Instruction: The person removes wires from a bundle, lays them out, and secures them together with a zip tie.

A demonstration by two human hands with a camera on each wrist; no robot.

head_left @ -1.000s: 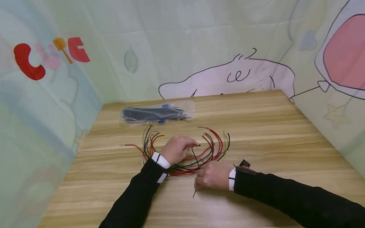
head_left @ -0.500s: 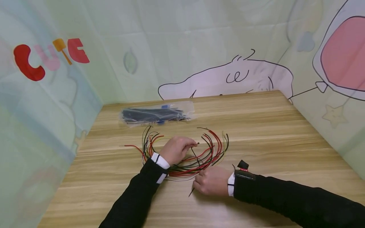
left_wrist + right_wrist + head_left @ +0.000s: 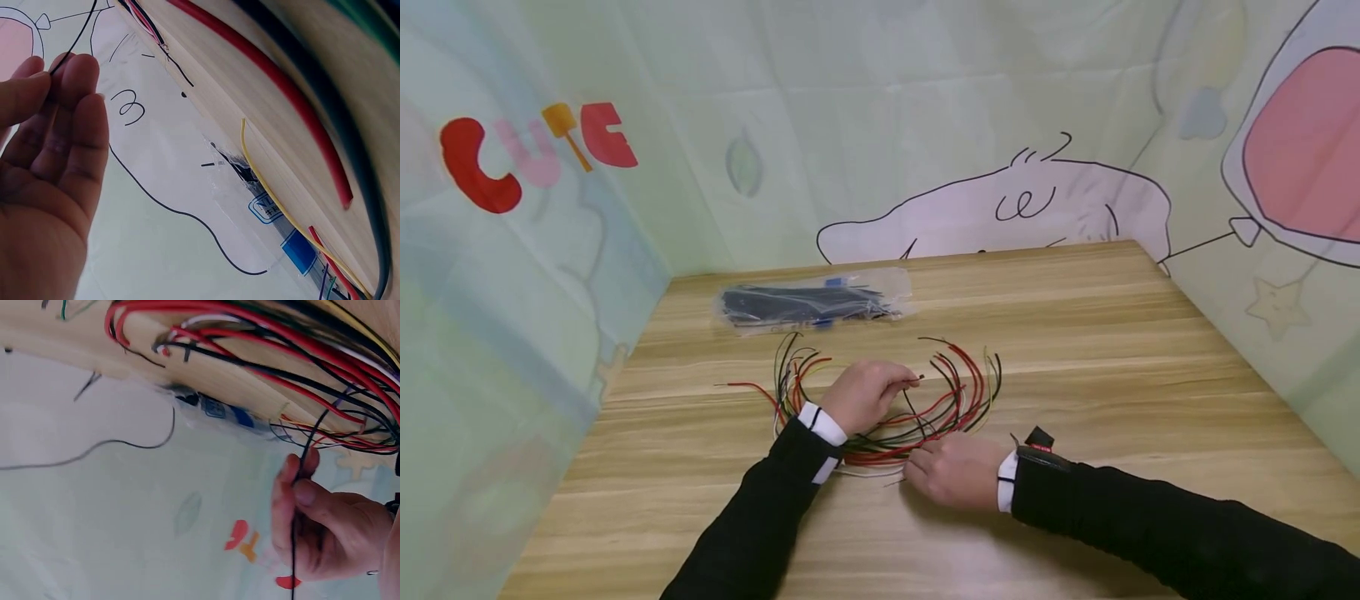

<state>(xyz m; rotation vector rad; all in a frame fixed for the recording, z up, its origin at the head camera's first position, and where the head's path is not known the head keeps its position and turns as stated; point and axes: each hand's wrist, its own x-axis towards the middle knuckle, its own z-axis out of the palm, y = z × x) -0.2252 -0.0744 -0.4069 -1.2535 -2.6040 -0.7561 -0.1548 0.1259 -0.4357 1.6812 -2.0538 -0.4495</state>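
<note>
A loose bundle of red, black, green, yellow and white wires (image 3: 880, 456) lies curved on the table between my hands. My left hand (image 3: 863, 394) pinches one end of a thin black cable tie (image 3: 912, 403) above the bundle's far side; the left wrist view shows the tie between thumb and fingertips. At the bundle's near side, my right hand (image 3: 958, 472) grips the same tie, whose tail sticks out left of the fingers. In the right wrist view, the black strip (image 3: 294, 550) runs through the curled fingers. Hands and wires hide whether the tie passes beneath the bundle.
Behind the bundle, a clear plastic bag (image 3: 812, 302) of black cable ties lies on the wooden table (image 3: 1112, 350). Loose wire ends fan out on both sides, with one red wire (image 3: 748, 384) reaching left. Printed cloth walls (image 3: 760, 125) stand around the table.
My right hand has shifted slightly left. The tie's tail, which pointed toward the table's near edge, now points left. My left hand stays almost in place.
</note>
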